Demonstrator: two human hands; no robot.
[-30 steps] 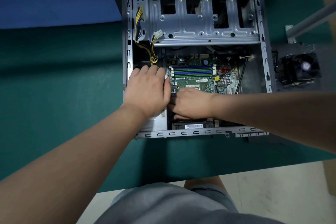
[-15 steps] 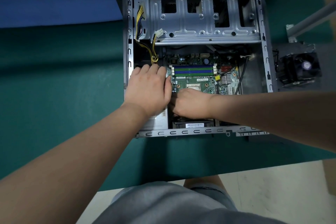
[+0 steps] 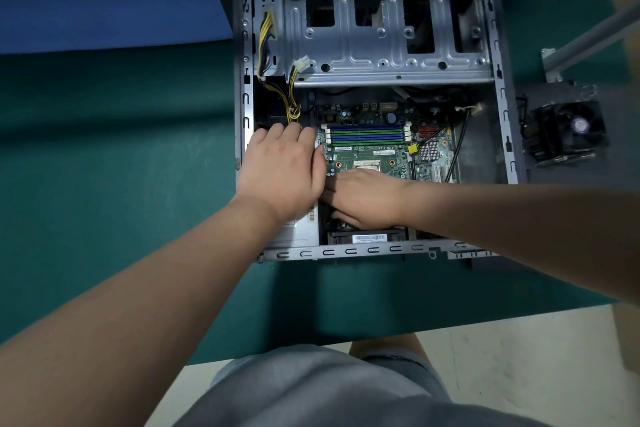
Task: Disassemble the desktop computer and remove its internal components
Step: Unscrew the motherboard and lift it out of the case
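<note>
The open desktop case (image 3: 381, 248) lies on its side on the green table. My left hand (image 3: 280, 173) rests on the silver power supply (image 3: 298, 232) in the case's near left corner, with its fingers curled over the unit's far edge. My right hand (image 3: 363, 199) reaches in from the right, between the power supply and the green motherboard (image 3: 367, 153). Its fingertips are hidden under my left hand. A yellow and black cable bundle (image 3: 292, 97) runs from the power supply towards the far left wall.
An empty metal drive cage (image 3: 381, 45) fills the far half of the case. A black fan with a barcode label (image 3: 369, 238) sits at the near wall. A removed cooler with fan (image 3: 568, 132) lies on a grey panel right of the case. A metal bar (image 3: 595, 35) crosses the far right.
My right hand's fingers have stretched a little further left under my left hand. My left hand has stayed on the power supply.
</note>
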